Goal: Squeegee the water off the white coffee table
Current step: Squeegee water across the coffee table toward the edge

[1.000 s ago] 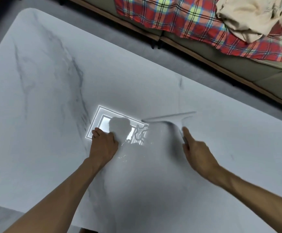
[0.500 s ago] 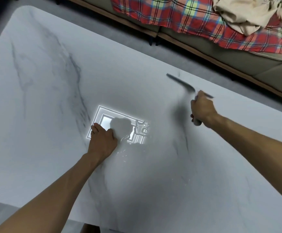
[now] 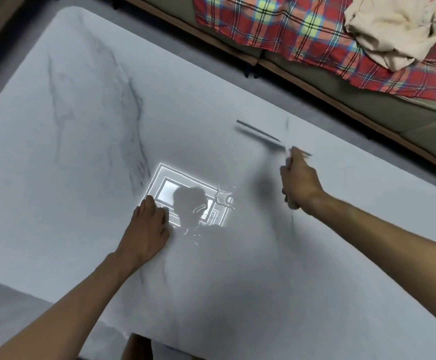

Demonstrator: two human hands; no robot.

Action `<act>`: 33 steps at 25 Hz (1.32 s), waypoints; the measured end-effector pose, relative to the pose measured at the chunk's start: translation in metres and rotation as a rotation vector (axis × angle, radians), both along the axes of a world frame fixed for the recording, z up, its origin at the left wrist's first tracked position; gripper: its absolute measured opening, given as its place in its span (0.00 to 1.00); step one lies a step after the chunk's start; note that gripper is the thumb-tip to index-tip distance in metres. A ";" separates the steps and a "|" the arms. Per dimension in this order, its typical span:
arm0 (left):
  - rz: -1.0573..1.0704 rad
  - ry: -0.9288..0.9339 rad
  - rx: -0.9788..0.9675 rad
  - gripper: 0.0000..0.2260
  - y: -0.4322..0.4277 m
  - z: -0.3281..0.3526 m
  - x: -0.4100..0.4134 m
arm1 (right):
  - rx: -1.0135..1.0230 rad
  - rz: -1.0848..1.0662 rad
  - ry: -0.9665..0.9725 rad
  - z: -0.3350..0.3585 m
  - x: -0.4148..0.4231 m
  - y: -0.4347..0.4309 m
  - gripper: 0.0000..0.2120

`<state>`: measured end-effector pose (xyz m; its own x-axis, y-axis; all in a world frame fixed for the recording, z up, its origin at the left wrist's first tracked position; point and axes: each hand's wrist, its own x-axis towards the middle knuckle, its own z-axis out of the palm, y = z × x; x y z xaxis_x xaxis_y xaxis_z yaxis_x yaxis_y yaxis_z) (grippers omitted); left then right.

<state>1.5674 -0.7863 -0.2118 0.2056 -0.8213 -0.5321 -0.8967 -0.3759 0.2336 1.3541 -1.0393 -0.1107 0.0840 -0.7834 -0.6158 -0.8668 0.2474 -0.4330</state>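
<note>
Squeegee (image 3: 258, 133) at right, water (image 3: 222, 200) to its near-left.
Left hand (image 3: 146, 229) rests flat on tabletop (image 3: 81, 152), holding nothing; water glints just right of it, mid-tabletop. Squeegee is further right and farther off, blade blurred, long axis running far-left to near-right. Right hand (image 3: 300, 185), grip closed round the handle, does the work; likely pull: leftward, toward the person.
</note>
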 end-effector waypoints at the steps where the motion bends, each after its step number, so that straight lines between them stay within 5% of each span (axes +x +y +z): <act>1: 0.051 0.002 0.013 0.17 0.008 0.001 -0.005 | -0.026 -0.034 -0.011 -0.006 0.013 -0.023 0.15; 5: 0.208 0.011 0.008 0.09 0.038 -0.011 -0.015 | -0.020 -0.040 0.043 -0.030 0.045 -0.049 0.12; 12: 0.289 0.021 -0.141 0.04 0.043 -0.042 -0.019 | -0.228 0.544 0.067 -0.056 -0.019 0.066 0.25; 21: 0.172 0.135 -0.115 0.04 0.072 -0.026 -0.025 | -0.103 0.592 0.384 -0.012 -0.153 0.115 0.22; 23: 0.253 0.171 -0.147 0.13 0.083 -0.015 -0.026 | -0.094 0.584 0.431 0.005 -0.162 0.122 0.22; 28: 0.483 0.203 -0.178 0.18 0.114 0.010 -0.010 | -0.223 0.635 0.286 0.033 -0.117 0.154 0.21; 33: 0.790 0.143 -0.176 0.15 0.150 0.013 0.023 | -0.181 1.181 0.055 -0.005 -0.009 0.224 0.22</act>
<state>1.5905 -0.6365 -0.1988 0.6981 -0.5369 -0.4737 -0.3402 -0.8308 0.4404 1.3455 -0.8154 -0.1152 0.7871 -0.3151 -0.5302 -0.5358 -0.7752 -0.3347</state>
